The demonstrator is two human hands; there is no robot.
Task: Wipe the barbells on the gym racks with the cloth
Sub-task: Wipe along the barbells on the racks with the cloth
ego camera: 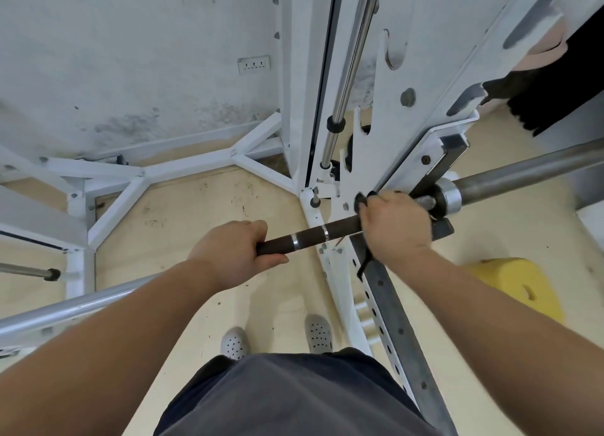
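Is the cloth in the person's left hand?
No, the left hand grips the bare bar; the right hand holds the dark cloth.

A gym: white steel rack [421, 86], barbell [327, 231] and yellow weight plate [519, 288]

Left hand [228, 249] on dark knurled steel barbell [313, 234], left of right hand [397, 226]; black cloth [362, 203] under right hand; white steel rack [392, 125] behind.

**Bright, even, bent at the edges**

Faint shadows lie on the pale floor [183, 213]. A glare streak runs down the chrome rod [353, 59]. Near the frame edges the rack bars [392, 321] bow outward, and the right forearm [506, 305] looks slightly smeared.
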